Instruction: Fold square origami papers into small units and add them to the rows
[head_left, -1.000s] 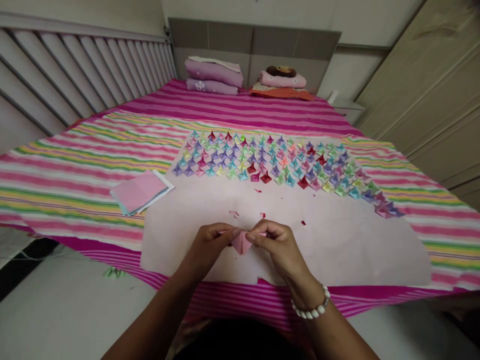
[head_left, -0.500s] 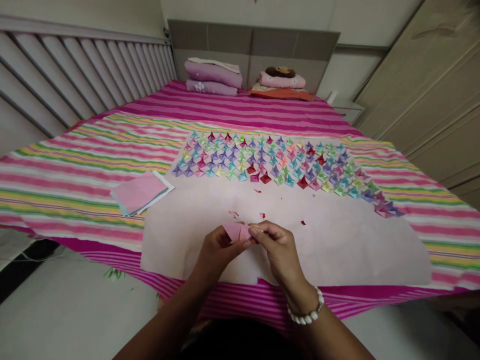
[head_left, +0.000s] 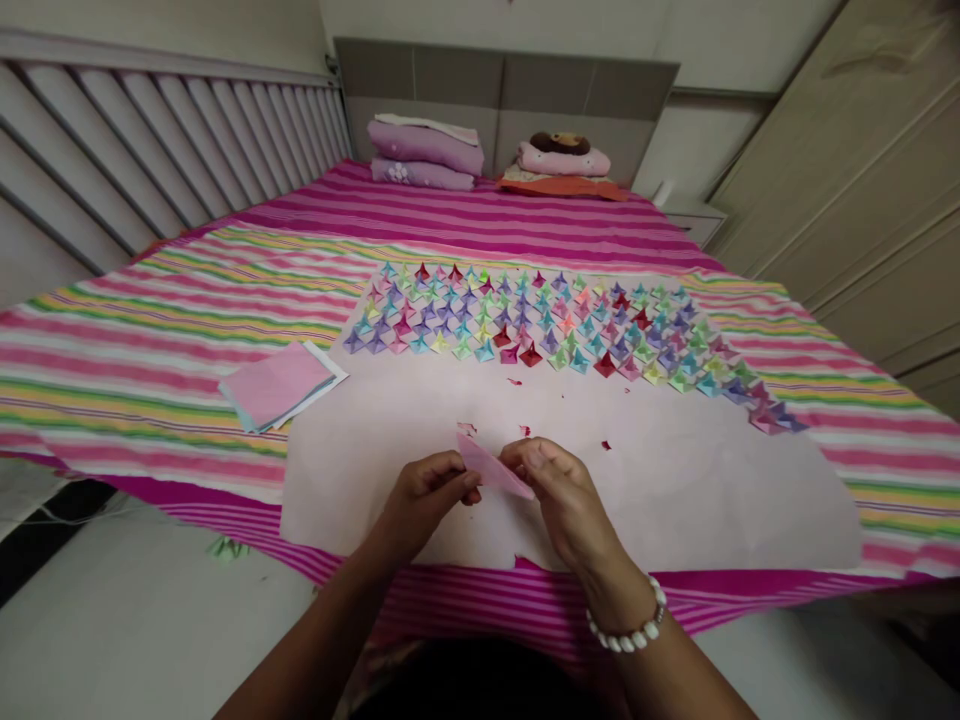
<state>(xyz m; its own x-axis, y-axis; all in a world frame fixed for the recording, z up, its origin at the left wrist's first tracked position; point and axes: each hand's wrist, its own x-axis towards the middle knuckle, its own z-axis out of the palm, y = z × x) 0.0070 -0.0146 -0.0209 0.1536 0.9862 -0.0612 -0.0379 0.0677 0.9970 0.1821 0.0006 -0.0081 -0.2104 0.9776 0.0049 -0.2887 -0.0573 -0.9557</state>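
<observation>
A folded piece of pink paper point(head_left: 495, 470) is held up between both hands, just above the pale sheet point(head_left: 675, 480). My left hand point(head_left: 427, 497) pinches its left side between thumb and fingers. My right hand point(head_left: 559, 490), with a white bead bracelet point(head_left: 628, 630) on the wrist, has its fingers closed on the right side of the paper; part of that grip is hidden behind the hand. Beyond the hands, rows of small folded paper pieces point(head_left: 525, 315) in many colours stand on the far part of the sheet.
A stack of coloured paper squares point(head_left: 277, 385) lies at the left on the striped bedspread point(head_left: 150, 330). Small red scraps point(head_left: 606, 445) dot the sheet. Folded bedding point(head_left: 427, 155) and a pink pile point(head_left: 564, 160) rest by the headboard point(head_left: 457, 90). Green paper bits point(head_left: 229, 548) lie on the floor.
The pink paper has turned and now slants down to the right. My hands have moved slightly apart, with the left drawn a little to the left.
</observation>
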